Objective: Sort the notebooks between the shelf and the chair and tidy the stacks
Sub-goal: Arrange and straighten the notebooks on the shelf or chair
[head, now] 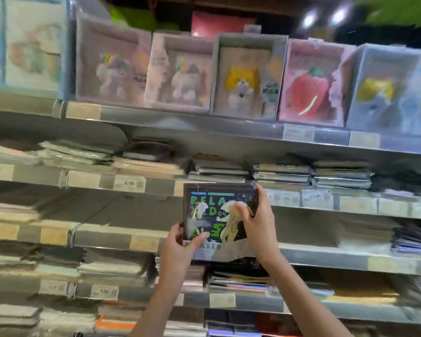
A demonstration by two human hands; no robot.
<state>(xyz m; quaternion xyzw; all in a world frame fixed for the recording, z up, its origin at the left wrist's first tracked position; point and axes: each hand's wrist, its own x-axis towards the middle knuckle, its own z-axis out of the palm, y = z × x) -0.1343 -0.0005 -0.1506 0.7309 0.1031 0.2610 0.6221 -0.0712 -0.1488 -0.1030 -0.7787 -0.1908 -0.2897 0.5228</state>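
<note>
We see a tiered grey shelf [204, 122] with price labels [129, 183] along its edges, its top tier carrying upright boxed plush-cover notebooks [248, 76] side by side, and the lower tiers holding flat stacks of notebooks [311, 175] lying close together, blurred

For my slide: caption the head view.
Both hands, left hand and right hand, hold black illustrated notebooks before grey shop shelves.

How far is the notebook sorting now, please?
Done: flat stacks already lie on the shelf. In hand: left hand and right hand grip black notebooks before it. Left: placing them; the chair is unseen.
</note>
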